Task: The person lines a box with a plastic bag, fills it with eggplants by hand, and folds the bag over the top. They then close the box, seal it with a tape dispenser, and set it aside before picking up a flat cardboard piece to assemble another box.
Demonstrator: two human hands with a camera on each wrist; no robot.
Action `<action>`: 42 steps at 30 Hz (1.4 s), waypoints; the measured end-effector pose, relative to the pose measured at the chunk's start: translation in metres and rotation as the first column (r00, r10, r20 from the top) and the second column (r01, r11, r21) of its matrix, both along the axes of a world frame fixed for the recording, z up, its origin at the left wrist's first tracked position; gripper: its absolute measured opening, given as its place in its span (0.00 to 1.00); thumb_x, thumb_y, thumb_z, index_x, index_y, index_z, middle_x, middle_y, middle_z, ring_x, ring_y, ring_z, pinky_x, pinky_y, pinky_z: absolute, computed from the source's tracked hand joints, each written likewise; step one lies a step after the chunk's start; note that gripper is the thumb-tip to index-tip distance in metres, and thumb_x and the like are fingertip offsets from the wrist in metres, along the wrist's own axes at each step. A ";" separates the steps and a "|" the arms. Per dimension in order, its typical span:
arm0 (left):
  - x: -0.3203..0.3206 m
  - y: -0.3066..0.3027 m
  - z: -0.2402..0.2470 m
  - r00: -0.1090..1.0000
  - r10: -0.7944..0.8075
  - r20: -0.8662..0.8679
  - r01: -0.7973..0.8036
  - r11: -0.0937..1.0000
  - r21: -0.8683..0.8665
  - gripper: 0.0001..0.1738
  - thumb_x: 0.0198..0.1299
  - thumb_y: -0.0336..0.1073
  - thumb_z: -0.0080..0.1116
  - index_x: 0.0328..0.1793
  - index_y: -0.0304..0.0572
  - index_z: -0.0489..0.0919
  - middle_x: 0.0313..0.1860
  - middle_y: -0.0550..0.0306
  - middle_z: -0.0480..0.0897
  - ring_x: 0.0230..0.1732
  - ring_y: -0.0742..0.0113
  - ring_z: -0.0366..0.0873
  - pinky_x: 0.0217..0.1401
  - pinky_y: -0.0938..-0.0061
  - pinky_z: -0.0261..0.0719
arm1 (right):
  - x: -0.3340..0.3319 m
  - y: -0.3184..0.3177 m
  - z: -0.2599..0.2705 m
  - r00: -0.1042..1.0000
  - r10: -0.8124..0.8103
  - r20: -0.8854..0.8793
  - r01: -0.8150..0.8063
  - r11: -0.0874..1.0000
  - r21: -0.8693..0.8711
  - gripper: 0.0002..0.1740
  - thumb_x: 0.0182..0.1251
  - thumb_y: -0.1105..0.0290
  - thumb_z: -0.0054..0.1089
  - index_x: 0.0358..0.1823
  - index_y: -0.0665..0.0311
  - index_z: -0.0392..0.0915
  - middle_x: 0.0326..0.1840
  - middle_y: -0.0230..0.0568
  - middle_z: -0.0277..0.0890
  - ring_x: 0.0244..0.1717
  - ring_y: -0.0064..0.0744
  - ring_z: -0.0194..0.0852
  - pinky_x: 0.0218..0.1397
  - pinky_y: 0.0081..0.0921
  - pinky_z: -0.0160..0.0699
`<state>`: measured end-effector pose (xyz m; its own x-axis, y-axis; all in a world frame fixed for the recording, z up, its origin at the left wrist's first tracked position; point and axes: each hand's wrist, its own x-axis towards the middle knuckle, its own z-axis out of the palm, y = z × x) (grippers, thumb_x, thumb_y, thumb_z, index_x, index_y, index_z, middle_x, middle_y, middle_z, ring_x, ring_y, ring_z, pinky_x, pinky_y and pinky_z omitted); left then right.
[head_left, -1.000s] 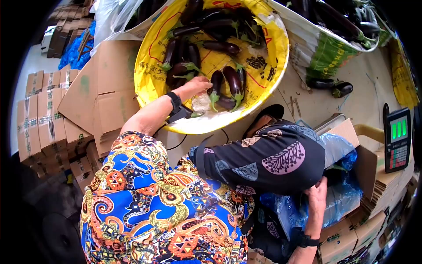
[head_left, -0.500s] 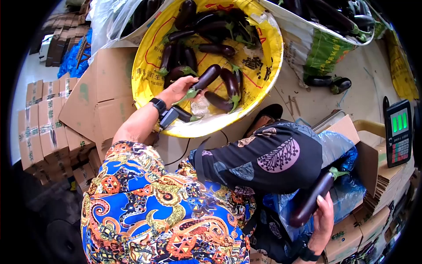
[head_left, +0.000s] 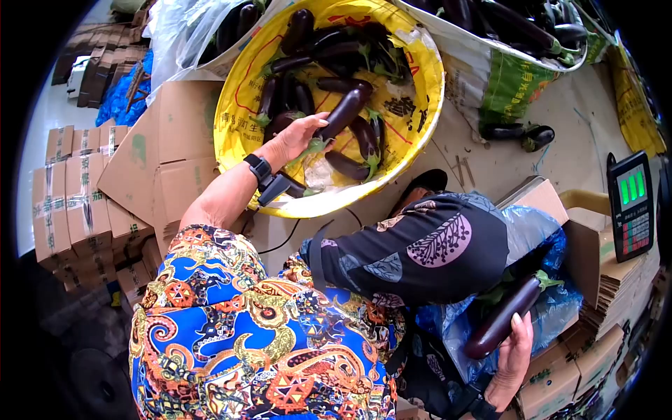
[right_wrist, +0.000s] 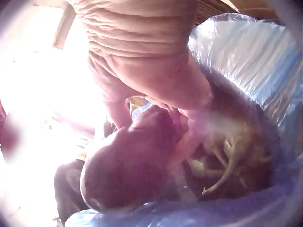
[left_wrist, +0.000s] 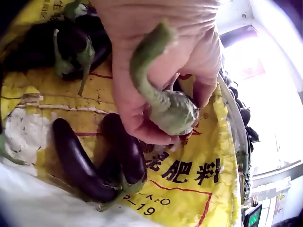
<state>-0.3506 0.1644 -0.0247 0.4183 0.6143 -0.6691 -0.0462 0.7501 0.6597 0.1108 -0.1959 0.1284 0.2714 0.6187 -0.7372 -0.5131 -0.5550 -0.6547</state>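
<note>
My left hand [head_left: 302,137] grips an eggplant [head_left: 346,110] near its green stem end, over a yellow basket-like container [head_left: 227,143] lined with printed sacking. Up close in the left wrist view, the stem and green cap [left_wrist: 173,113] poke out beside the palm. Other eggplants [left_wrist: 78,163] lie below on the yellow lining. At the lower right, my right hand [head_left: 516,355] holds a second eggplant [head_left: 502,320], its stem pointing up and right. That one is over a carton lined with a blue plastic bag [head_left: 563,297]. The bag holds more eggplants, their stems [right_wrist: 227,172] showing in the right wrist view.
A scale display [head_left: 633,206] with green digits stands at the right. Flattened cartons [head_left: 185,143] and stacked boxes [head_left: 59,210] are on the left. A large sack of eggplants [head_left: 514,80] stands behind, two loose eggplants [head_left: 521,134] beside it. A knee in dark patterned trousers [head_left: 427,245] lies between both hands.
My left hand took an eggplant from the yellow container, lifted it and moved it slightly right. My right hand rose from the bag with an eggplant, which has since shifted a little right.
</note>
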 end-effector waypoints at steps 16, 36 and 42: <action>0.033 -0.060 -0.097 0.072 -0.213 -0.974 0.996 0.065 0.059 0.36 0.48 0.48 0.68 0.63 0.39 0.76 0.58 0.45 0.78 0.65 0.46 0.71 0.61 0.48 0.69 | 0.004 0.001 -0.011 1.000 -0.009 -0.003 0.008 0.998 -0.055 0.31 0.69 0.65 0.53 0.72 0.68 0.62 0.60 0.41 0.73 0.58 0.30 0.74 0.62 0.27 0.72; 0.129 0.001 0.162 0.839 -0.459 0.292 0.309 0.844 0.439 0.42 0.64 0.53 0.57 0.76 0.29 0.61 0.55 0.43 0.81 0.55 0.57 0.81 0.63 0.68 0.76 | 0.011 -0.031 0.019 0.980 -0.199 0.001 0.198 0.974 0.111 0.27 0.73 0.63 0.50 0.69 0.68 0.64 0.51 0.37 0.77 0.46 0.25 0.78 0.50 0.23 0.78; 0.239 -0.012 0.226 0.584 -0.758 0.289 0.496 0.615 0.613 0.51 0.60 0.50 0.62 0.80 0.29 0.49 0.69 0.40 0.70 0.66 0.54 0.74 0.73 0.64 0.71 | -0.018 -0.047 0.066 0.843 -0.501 0.197 0.479 0.865 0.151 0.27 0.71 0.52 0.52 0.59 0.68 0.72 0.47 0.40 0.80 0.41 0.25 0.79 0.46 0.20 0.78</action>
